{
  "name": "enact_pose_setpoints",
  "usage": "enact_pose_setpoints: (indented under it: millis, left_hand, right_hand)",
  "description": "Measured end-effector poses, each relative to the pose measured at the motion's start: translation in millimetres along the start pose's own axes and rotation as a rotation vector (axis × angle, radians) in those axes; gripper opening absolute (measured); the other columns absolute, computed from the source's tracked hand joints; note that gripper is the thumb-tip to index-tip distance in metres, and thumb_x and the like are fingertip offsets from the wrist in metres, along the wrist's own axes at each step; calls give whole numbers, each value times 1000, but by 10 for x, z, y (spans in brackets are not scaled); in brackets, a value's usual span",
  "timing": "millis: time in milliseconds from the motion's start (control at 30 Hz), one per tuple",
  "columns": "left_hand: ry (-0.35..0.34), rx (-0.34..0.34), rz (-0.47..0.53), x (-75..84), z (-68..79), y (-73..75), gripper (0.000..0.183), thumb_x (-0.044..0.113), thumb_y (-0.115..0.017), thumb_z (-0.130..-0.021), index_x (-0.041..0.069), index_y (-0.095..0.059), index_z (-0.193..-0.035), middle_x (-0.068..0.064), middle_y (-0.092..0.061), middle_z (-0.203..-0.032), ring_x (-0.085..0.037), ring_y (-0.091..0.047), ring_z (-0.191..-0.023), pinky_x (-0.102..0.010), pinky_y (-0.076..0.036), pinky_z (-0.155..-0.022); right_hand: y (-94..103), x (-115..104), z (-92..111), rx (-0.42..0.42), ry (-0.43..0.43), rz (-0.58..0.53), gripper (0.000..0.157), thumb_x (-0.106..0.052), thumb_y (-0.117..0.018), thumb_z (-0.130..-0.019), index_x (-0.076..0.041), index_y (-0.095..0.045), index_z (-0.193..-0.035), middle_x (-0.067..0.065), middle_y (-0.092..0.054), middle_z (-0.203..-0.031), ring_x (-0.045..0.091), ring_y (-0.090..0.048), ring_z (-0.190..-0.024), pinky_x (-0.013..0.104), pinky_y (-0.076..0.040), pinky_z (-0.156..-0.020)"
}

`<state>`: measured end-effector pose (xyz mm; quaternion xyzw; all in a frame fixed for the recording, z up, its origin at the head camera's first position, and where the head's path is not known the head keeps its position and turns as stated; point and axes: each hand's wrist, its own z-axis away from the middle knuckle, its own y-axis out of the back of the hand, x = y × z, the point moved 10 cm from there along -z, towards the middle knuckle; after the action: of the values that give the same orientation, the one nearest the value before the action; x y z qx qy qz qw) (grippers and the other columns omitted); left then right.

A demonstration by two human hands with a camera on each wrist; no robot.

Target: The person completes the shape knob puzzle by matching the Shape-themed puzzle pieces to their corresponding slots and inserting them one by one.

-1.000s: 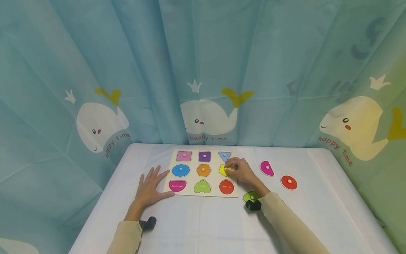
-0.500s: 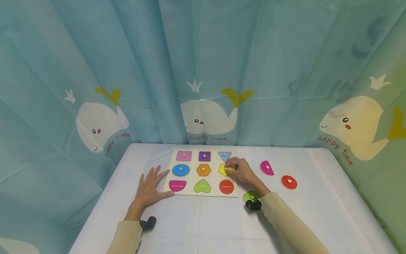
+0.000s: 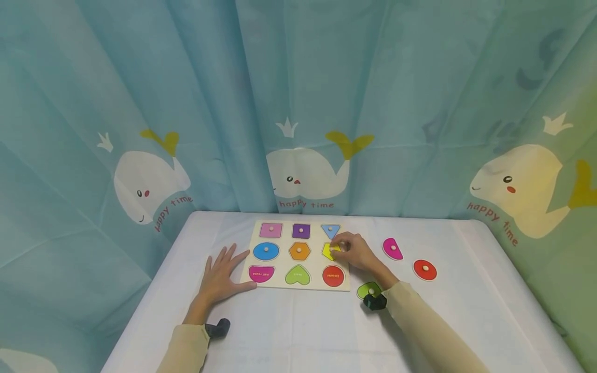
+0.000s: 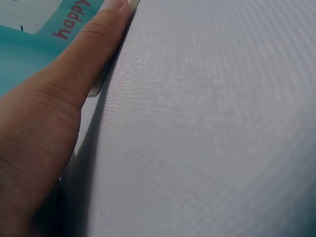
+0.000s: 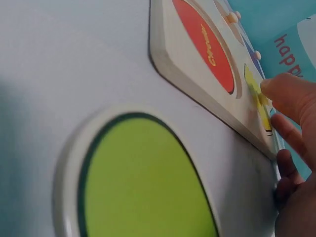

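Note:
A wooden shape puzzle board (image 3: 314, 264) lies on the table. At its right side, my right hand (image 3: 356, 253) pinches the small knob of the yellow pentagon piece (image 3: 328, 252), which sits in its place on the board. The right wrist view shows the thumb and a finger at the knob of that yellow piece (image 5: 256, 96). My left hand (image 3: 220, 277) rests with spread fingers against the board's left edge. In the left wrist view its thumb (image 4: 84, 59) lies along the board's edge. Red, green heart and magenta half-round recesses in the near row hold no pieces.
Right of the board lie a magenta half-round piece (image 3: 392, 249), a red circle piece (image 3: 425, 269) and a green piece (image 3: 368, 290), partly hidden by the right wrist camera (image 3: 375, 302). Pieces with knobs fill the board's far rows. A blue curtain (image 3: 308, 103) hangs behind the table.

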<state>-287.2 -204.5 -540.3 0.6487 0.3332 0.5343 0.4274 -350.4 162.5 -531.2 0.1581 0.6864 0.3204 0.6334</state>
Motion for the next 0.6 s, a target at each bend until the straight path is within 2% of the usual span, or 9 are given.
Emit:
enact_pose_setpoints:
  millis: [167,300,600]
  left_hand:
    - [4,-5,0,-4,-1,-6,99,64,-81,-73,21,-47,-155,-18,-26,-168,-46,-13,-154,-75,-2,-117]
    - [1,-1,2,6,2,7,99,64,-81,-72,21,-48,-155,-18,-26,-167,-46,-14,-154,-75,-2,-117]
    - [-5,5,-3,20,12,22,98,64,-81,-72,22,-48,-155,-18,-27,-167,-46,-15,-154,-75,-2,-117]
  right_hand:
    - [103,-41,51,20,5,3,24,-22,-82,-88,-17,-77,-112,2,-68,-117,23,-54,-96,33,-49,-78]
    - [243,-72,118,59,23,8,26,-19,-80,-89,-16,-76,-114,4,-69,-118,25,-57,-97,33,-50,-76]
    - [502,18,218,116,-1,60,22,-19,-78,-91,-16,-75,-113,6,-70,-121,28,-60,-103,34,-52,-79]
